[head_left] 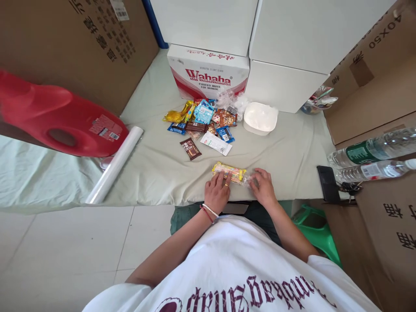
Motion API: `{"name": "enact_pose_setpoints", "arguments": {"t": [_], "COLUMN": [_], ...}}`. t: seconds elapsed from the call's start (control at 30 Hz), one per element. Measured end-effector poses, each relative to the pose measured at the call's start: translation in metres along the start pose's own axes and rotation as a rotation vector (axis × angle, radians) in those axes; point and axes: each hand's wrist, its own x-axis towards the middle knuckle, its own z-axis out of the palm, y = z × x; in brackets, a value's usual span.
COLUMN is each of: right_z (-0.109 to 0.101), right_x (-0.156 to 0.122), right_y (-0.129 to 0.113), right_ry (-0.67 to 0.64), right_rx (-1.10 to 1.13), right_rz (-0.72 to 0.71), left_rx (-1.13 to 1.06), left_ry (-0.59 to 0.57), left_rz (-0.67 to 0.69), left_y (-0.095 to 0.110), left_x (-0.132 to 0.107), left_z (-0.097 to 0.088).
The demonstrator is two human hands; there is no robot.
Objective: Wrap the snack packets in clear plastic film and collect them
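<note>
Currently, left hand: fingers laid along the top of the yellow-wrapped snack pack; thumb's hold, cannot tell. Right hand: fingers bent at the pack's clear outer film; pinching or merely touching, cannot tell. Snack pack: flat on the pale green tablecloth, left of the white tub and toward the wearer. White sachet and brown COCOA packet: left of the tub, slightly toward the wearer. Assorted wrapped snacks, heaped: left of the tub. Wahaha water carton: behind the tub, leftward. Probable hazards: film tearing, should the right hand tug against the left's pressure; pack sliding off the near edge, should the cloth be dragged; contents crushed, should the fingers bear down.
</note>
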Motion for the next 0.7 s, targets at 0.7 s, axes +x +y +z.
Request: {"name": "enact_pose_setpoints", "arguments": {"t": [0.7], "right_z": [0.048], "right_x": [0.035], "right_y": [-0.097], "right_ry": [-0.312], "right_rx": [-0.463], "right_rz": [-0.338], "left_rx": [-0.411], "left_ry": [-0.005], "left_rz": [0.206], "left_y": [-0.036], "left_x": [-0.016], "left_z": [-0.013]}}
